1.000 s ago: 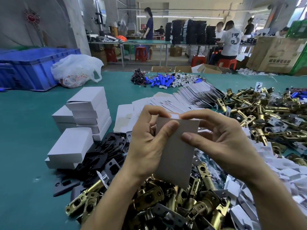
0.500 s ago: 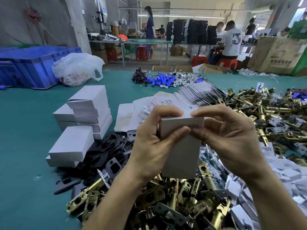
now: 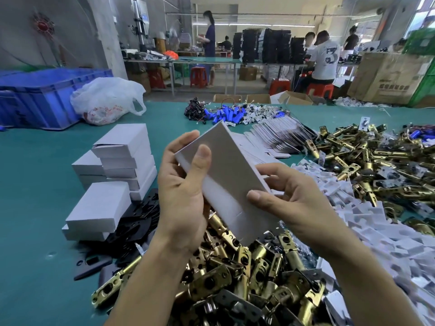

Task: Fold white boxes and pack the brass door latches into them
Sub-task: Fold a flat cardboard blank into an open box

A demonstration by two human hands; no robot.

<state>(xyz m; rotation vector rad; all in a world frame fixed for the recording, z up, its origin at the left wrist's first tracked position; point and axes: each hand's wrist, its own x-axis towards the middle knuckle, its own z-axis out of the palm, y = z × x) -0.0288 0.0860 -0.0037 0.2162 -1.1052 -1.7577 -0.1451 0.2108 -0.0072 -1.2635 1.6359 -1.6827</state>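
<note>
Spreading under everything we see is the green surface (image 3: 35,184). At its far left stands a blue crate (image 3: 42,97), whose inside we cannot see from this angle. A white plastic bag (image 3: 106,100) with red print slumps against the crate, and its contents are too blurred for us to tell.

Brass door latches lie loose in two heaps. One is the near heap (image 3: 247,278) below our arms, and the right heap (image 3: 376,165) is at the far right. Between the two heaps lies a drift of small white inserts (image 3: 376,231). To the left, closed white boxes stand in a stack (image 3: 124,158), with black plates (image 3: 138,222) spilled around its base. Farther back we see a fan of flat box blanks (image 3: 277,135), and beyond that a cluster of blue cylinders (image 3: 226,114).

We hold one white box (image 3: 230,172) in the air above the near heap. It is tilted, with its upper end pointing away from us. Only closed faces are turned toward us, so we cannot tell whether anything is inside it. Our left hand (image 3: 183,196) grips its upper left part, with the thumb across the front face and the fingers behind. Our right hand (image 3: 289,196) pinches its right edge, with the thumb on the front and the fingers curled over the side.
</note>
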